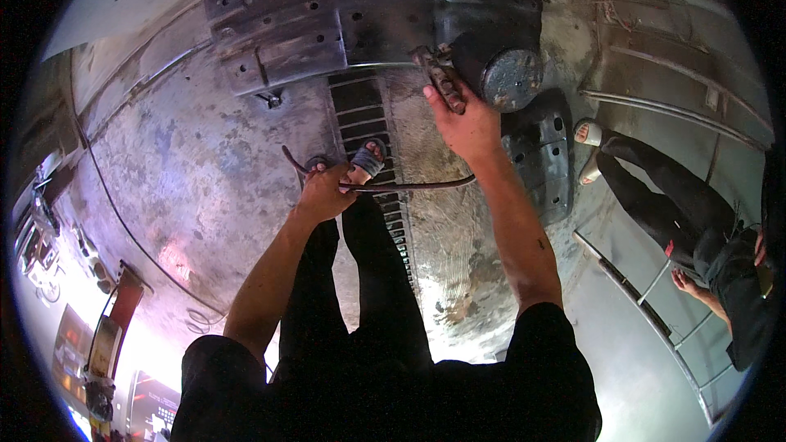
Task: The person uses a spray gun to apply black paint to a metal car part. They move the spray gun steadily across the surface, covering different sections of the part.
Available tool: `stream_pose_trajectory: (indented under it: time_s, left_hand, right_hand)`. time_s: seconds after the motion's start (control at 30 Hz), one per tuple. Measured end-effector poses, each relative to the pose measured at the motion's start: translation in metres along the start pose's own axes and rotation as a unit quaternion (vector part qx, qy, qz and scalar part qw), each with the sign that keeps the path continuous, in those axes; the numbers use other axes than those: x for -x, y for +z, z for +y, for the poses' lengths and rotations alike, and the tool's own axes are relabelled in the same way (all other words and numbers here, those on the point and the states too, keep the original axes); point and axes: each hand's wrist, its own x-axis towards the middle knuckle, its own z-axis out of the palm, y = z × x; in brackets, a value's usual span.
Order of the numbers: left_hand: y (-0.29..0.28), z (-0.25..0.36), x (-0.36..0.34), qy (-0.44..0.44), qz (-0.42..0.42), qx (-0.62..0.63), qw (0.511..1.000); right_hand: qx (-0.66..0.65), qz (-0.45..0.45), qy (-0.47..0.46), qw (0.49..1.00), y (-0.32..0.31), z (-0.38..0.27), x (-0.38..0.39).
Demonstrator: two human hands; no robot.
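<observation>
We see a dim scene with a black fisheye rim, where straight edges bow strongly. Bright glare burns out the lower left corner (detail there is lost) and casts a pink sheen on the concrete floor [205, 172]. The dark clothing below swallows detail; the centre stays fairly sharp.

- Left hand [325, 193] is closed in a fist, knuckles up, out in front of the body; its forearm is bare and runs up from the lower left, elbow bent slightly
- Right hand [463, 123] reaches farther forward than the left, fingers curled and closed in a grip; the bare right forearm is stretched nearly straight from a dark short sleeve
- The two hands are apart, right higher in the head view
</observation>
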Motion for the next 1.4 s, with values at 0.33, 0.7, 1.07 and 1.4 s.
stream_pose_trajectory:
  time_s: [0.33, 0.7, 1.07, 1.4]
  left_hand:
    - [-0.015, -0.025, 0.010, 0.029, 0.056, 0.015, 0.998]
    - [-0.027, 0.010, -0.017, 0.024, -0.009, 0.093, 0.995]
    - [-0.043, 0.027, -0.029, 0.029, -0.063, 0.106, 0.992]
    - [-0.100, -0.010, -0.017, 0.016, -0.044, 0.049, 0.998]
  right_hand:
    - [0.023, -0.084, -0.018, 0.996, 0.012, -0.040, -0.010]
    - [0.058, 0.020, 0.087, 0.994, -0.011, 0.003, -0.032]
    - [0.129, 0.074, 0.107, 0.983, -0.033, 0.008, -0.050]
    - [0.086, -0.024, 0.145, 0.985, 0.011, -0.057, -0.051]
